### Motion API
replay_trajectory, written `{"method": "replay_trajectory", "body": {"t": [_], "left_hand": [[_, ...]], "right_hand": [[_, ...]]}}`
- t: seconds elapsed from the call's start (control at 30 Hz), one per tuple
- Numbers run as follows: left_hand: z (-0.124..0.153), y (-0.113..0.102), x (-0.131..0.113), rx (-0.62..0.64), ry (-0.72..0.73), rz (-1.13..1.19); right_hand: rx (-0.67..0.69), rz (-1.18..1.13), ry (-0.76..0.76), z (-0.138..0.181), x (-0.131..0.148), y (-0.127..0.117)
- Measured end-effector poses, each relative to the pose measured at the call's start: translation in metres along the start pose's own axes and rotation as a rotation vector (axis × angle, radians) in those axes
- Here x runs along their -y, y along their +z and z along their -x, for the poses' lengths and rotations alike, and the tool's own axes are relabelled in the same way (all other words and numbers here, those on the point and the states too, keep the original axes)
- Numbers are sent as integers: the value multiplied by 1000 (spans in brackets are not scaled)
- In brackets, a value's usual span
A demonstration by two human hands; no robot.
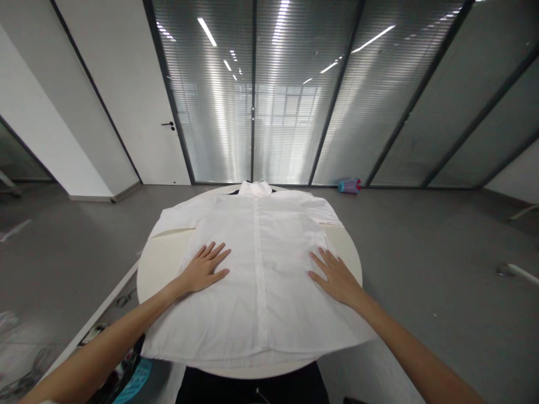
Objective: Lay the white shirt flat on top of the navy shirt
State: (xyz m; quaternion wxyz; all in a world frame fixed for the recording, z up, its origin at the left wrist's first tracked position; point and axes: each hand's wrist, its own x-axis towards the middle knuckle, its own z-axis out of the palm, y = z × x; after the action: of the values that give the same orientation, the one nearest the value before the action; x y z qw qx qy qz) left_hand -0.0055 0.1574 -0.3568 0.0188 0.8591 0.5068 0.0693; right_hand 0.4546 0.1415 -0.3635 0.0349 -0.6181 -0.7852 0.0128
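A white button-front shirt (236, 314) lies spread face up, its collar at the far side and its hem toward me. The sleeves reach out to both sides near the far edge. Under it is a round cream table (162, 264). My left hand (204, 269) rests flat on the shirt's left part, fingers spread. On the right part, my right hand (334, 275) lies palm down with its fingers apart, near the shirt's side edge. Neither hand grips the cloth. The hem hangs slightly past the table's edge at both near corners.
A blue basket (133, 384) with dark items stands on the floor at lower left, beside cables (124, 298). A blue and pink bin (349, 186) lies by the glass wall (286, 112). A white door (138, 101) is at back left. Furniture legs (520, 273) show at right.
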Motion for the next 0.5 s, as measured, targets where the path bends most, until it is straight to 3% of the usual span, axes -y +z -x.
{"method": "replay_trajectory", "body": {"t": [0.17,0.27,0.37,0.5], "left_hand": [[-1,-11,1,24,30,16],[-21,-27,4,19,59,86],[-68,-38,4,-53,92,133],[-156,-37,16,-116,32,23]], "right_hand": [[26,-1,47,37,-3,-7],[26,3,36,39,1,-19],[-7,-1,10,7,5,-35],[-45,-55,-13,-82,8,-47]]}}
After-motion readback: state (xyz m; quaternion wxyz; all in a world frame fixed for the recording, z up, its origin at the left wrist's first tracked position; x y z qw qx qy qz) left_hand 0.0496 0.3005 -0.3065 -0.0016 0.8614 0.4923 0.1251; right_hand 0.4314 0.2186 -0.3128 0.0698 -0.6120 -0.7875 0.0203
